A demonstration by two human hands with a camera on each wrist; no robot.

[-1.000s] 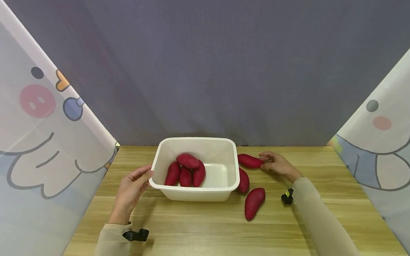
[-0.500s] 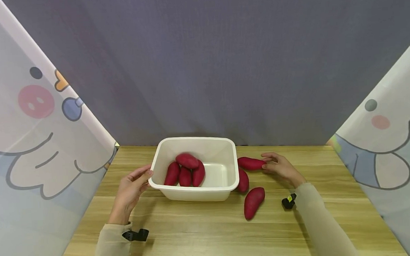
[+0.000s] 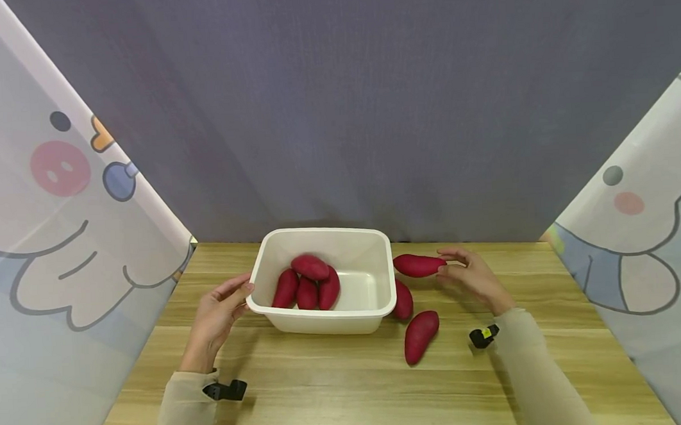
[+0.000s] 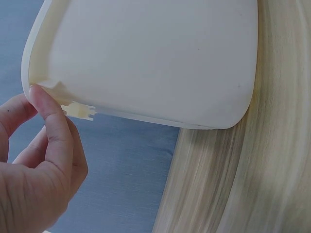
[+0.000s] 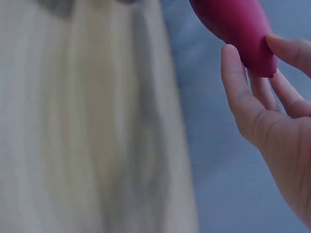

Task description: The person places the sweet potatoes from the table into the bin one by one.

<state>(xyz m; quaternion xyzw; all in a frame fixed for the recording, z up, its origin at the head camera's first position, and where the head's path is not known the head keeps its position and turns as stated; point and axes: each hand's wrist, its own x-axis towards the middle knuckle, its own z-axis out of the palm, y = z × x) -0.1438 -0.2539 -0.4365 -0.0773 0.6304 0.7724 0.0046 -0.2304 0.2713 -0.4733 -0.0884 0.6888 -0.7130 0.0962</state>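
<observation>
My left hand (image 3: 216, 318) grips the left rim of a white plastic tub (image 3: 329, 324); in the left wrist view thumb and fingers of the hand (image 4: 48, 155) pinch the tub's edge (image 4: 146, 118). Several dark red sweet potatoes lie in the tub's left half, one (image 3: 310, 267) on top of the others. Right of the tub, my right hand (image 3: 474, 279) holds a red sweet potato (image 3: 417, 265) by its right end. The right wrist view shows that sweet potato (image 5: 243, 31) pinched between thumb and fingers of the hand (image 5: 277, 121).
Two more sweet potatoes lie on the wooden table (image 3: 327, 393): one (image 3: 403, 300) against the tub's right side, another (image 3: 421, 337) nearer the front. A grey cloth (image 3: 335, 110) stands behind the table, with cartoon-printed sheets at left (image 3: 4, 191) and right (image 3: 649, 260).
The right hand has shifted slightly right, and the sweet potato at its fingers has turned a little and is now pinched at its end. The left hand and tub are nearly unchanged.
</observation>
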